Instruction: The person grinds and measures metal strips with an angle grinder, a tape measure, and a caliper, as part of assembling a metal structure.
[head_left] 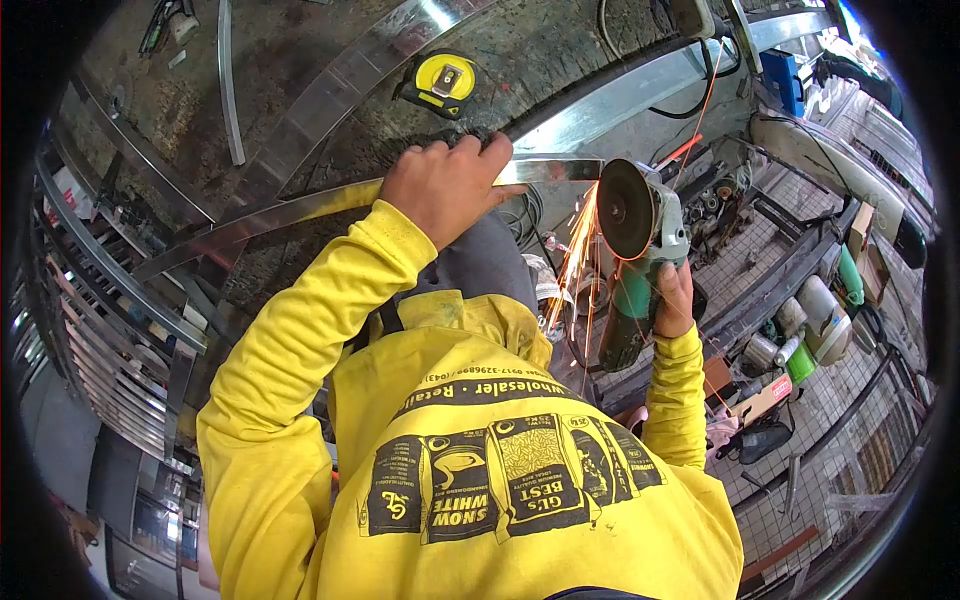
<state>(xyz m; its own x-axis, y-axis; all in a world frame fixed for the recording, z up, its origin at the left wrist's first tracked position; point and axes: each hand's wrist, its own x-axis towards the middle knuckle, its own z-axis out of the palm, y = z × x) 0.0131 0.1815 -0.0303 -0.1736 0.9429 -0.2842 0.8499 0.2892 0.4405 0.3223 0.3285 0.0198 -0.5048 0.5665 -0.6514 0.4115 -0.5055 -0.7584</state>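
My left hand [450, 185] is closed around a long, shiny metal bar [555, 170], pressing it near the edge of the dark worktable. In my right hand [676, 300] is a green angle grinder [630, 292], gripped by its body. Its dark disc [626, 210] meets the bar's right end, and orange sparks [578, 240] spray downward from there. The fingers of my right hand are partly hidden behind the tool. A yellow and black tape measure [442, 84] lies on the table beyond my left hand.
Metal strips [230, 80] lie across the worktable [330, 35]. Racked metal lengths [100, 340] stand at the left. On the tiled floor at the right are a cardboard box [762, 400], a green bottle [850, 275] and assorted tools. A blue box [783, 82] is at the upper right.
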